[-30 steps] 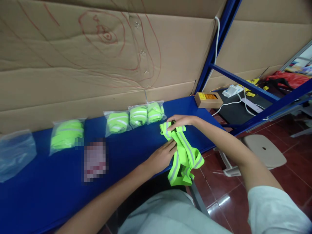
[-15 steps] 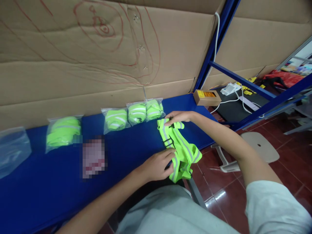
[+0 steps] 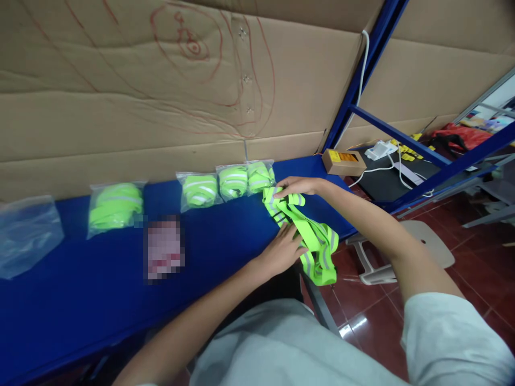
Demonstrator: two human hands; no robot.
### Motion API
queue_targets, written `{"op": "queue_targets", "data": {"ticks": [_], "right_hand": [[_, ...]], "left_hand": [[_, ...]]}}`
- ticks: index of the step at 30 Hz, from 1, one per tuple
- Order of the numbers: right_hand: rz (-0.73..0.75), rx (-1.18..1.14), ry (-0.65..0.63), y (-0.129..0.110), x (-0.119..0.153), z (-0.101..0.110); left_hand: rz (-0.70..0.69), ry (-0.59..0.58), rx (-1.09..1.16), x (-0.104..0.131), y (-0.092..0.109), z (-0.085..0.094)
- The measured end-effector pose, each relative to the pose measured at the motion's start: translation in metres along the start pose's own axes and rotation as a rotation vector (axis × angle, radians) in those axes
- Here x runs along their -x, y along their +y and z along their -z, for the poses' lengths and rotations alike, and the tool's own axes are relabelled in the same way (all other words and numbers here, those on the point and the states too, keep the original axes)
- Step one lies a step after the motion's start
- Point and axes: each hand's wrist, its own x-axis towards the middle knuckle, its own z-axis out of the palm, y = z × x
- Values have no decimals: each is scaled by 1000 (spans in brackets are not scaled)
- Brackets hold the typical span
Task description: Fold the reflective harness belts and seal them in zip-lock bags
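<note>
A neon-green strap harness with silver reflective stripes (image 3: pixel 317 241) lies at the right part of the blue table, its lower loops hanging over the front edge. My right hand (image 3: pixel 296 186) grips its upper end, fingers wrapped round the strap. Lower down, my left hand (image 3: pixel 284 249) has its fingers on the straps near a black buckle; its fingertips are partly hidden among the bands. Just behind the harness sits a bagged green roll (image 3: pixel 259 178), with a second bagged roll (image 3: pixel 233 182) beside it.
More bagged green rolls (image 3: pixel 199 191) (image 3: pixel 116 206) stand along the cardboard wall. An empty clear bag (image 3: pixel 28 236) lies far left, a blurred pink item (image 3: pixel 164 249) mid-table. A small carton (image 3: pixel 344 162) is at the back right, by a blue frame post (image 3: pixel 341 126); a stool (image 3: pixel 430 241) stands beyond.
My left hand has moved up and right along the straps. The harness's lower loops have shifted right. The whole view has shifted slightly.
</note>
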Motion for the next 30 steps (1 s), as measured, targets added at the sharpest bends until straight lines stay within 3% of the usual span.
{"op": "queue_targets", "data": {"ticks": [5,14,19,21,24,27,30], "right_hand": [[6,96,57,2,-4,1],[18,294,216,21,-14,3],[39,398,263,35,-18,6],[39,424,269,40,-17,6],[36,436,253,46,-16,4],[37,436,249,49,-15,3],[34,430,258,50,-16,2]], "left_hand": [[109,94,213,-6,8,-6],[427,173,869,-10,21,-13],[593,169,1187,31,59,-36],[645,93,1340,56,72,-50],[651,63,1327,83,74,-63],[698,97,1233,94,64,-66],[682,83,974,107,61,-63]]}}
